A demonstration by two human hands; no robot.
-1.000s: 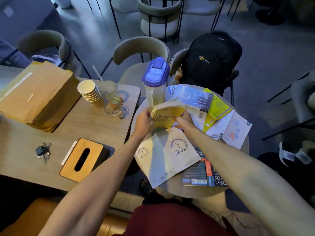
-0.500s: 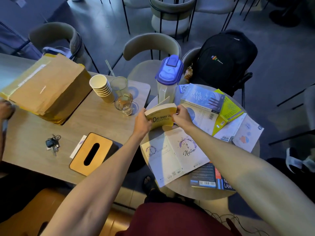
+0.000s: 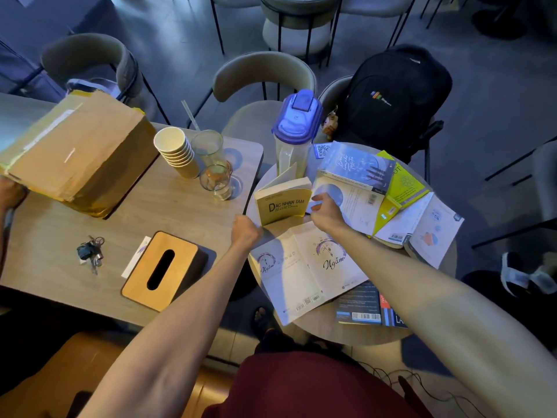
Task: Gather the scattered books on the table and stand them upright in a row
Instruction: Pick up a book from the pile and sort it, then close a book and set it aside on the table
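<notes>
A yellow book (image 3: 283,203) stands upright and slightly fanned open on the round table (image 3: 316,330), in front of the pitcher. My left hand (image 3: 245,231) is curled in a fist at its lower left corner and holds nothing that I can see. My right hand (image 3: 325,211) hovers at the book's right edge with loosely bent fingers. Flat around it lie an open white book (image 3: 304,267), a blue-covered book (image 3: 355,165), a lime-green book (image 3: 404,184), a white book with a fish (image 3: 431,233) and a dark book (image 3: 361,306).
A blue-lidded pitcher (image 3: 297,128) stands right behind the yellow book. On the wooden table (image 3: 150,206) to the left are two glasses (image 3: 215,182), stacked paper cups (image 3: 177,152), a cardboard box (image 3: 81,152), a tissue box (image 3: 162,267) and keys (image 3: 90,251). A backpack (image 3: 391,95) sits on a chair.
Both hands gripped the yellow book and tilted it up. It now stands on its own, and both hands have come off it a little.
</notes>
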